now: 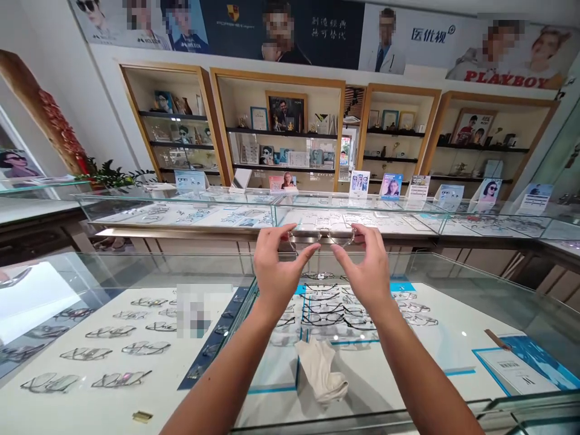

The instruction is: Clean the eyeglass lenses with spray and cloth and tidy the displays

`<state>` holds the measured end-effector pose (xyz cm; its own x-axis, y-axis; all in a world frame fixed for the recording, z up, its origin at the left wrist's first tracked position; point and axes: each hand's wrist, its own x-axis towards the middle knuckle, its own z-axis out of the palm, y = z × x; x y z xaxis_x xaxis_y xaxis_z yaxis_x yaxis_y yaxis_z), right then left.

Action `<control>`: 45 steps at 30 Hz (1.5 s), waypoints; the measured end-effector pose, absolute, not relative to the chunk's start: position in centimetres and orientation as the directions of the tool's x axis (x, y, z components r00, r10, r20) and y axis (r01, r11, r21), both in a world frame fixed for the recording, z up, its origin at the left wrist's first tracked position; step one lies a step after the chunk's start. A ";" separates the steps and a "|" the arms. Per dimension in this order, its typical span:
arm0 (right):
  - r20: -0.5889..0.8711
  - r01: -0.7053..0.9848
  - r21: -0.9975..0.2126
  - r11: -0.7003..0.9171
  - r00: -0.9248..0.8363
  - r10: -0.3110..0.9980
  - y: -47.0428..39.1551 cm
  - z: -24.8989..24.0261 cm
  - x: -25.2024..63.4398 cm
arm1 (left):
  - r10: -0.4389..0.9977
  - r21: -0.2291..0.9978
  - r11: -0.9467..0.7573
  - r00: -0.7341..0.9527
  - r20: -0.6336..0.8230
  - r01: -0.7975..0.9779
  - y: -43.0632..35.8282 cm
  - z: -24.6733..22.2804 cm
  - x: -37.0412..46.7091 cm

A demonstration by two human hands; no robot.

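Observation:
Both hands hold up a pair of thin-rimmed glasses (324, 233) above the glass display case (190, 417). My left hand (278, 260) pinches the rim on the left side, thumb below and fingers above. On the right side, my right hand (366, 263) grips the other rim in the same way. The lenses look clear, and the temples are hard to make out. Below the hands, a crumpled beige cloth (321, 371) lies on the glass top. Dark-framed glasses (324, 314) sit in rows inside the case beneath my forearms.
More glasses (124, 379) are laid out at the left of the case. A brochure (516, 368) with blue edges lies at the right. Across the aisle stands another glass counter (226, 214) with upright advertising cards (359, 184). Wooden-framed shelves (276, 75) line the wall behind.

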<state>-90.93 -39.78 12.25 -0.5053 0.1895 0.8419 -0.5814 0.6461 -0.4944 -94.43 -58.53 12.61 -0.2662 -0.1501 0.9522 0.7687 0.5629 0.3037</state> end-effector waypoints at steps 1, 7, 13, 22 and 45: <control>0.855 -0.587 -0.478 0.653 -0.483 0.191 -39.7 13.2 -90.6 | -0.153 0.303 0.560 -0.263 0.953 0.771 -58.4 13.5 -94.1; 0.884 -0.587 -0.441 0.679 -0.415 0.214 -40.0 15.4 -88.1 | -0.165 0.310 0.548 -0.263 0.951 0.777 -58.4 15.4 -92.2; 0.891 -0.576 -0.420 0.701 -0.408 0.198 -40.0 14.9 -88.8 | -0.120 0.312 0.563 -0.297 0.947 0.766 -58.9 15.0 -92.6; 0.886 -0.525 -0.421 0.739 -0.412 0.212 -39.5 14.7 -90.0 | -0.074 0.392 0.568 -0.430 0.900 0.724 -59.1 14.7 -93.4; 0.879 -0.466 -0.412 0.783 -0.428 0.208 -39.5 14.8 -89.0 | -0.178 0.654 0.415 -0.648 0.740 0.632 -58.5 14.0 -94.5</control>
